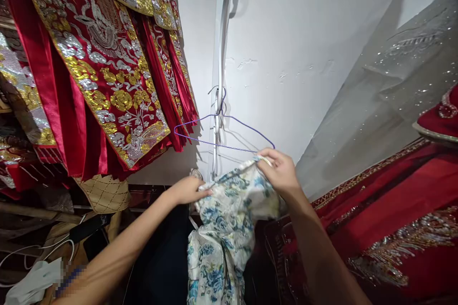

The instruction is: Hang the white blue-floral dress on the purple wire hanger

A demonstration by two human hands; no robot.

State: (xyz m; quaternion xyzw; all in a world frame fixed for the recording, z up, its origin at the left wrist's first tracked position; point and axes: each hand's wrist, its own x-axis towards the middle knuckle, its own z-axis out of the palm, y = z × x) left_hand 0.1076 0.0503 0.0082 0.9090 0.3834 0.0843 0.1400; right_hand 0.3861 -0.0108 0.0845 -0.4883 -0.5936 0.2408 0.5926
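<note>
A white dress-like garment with blue and yellow flowers (229, 214) hangs from both hands, its lower part running past the bottom of the view. My left hand (189, 190) is closed on its upper left edge, thumb on top. At the upper right edge my right hand (277, 167) pinches the cloth. Just above the garment, a thin purple wire hanger (236, 147) hangs bare by its hook near a white vertical strip. The hanger's right corner is close to my right hand; whether they touch I cannot tell.
Red garments with gold and silver embroidery (118, 71) hang at the left. A sheer sparkly cloth (393, 86) and red beaded fabric (404, 209) fill the right side. At lower left lie white cables (71, 248) and crumpled white material (36, 281). A pale wall (286, 33) stands ahead.
</note>
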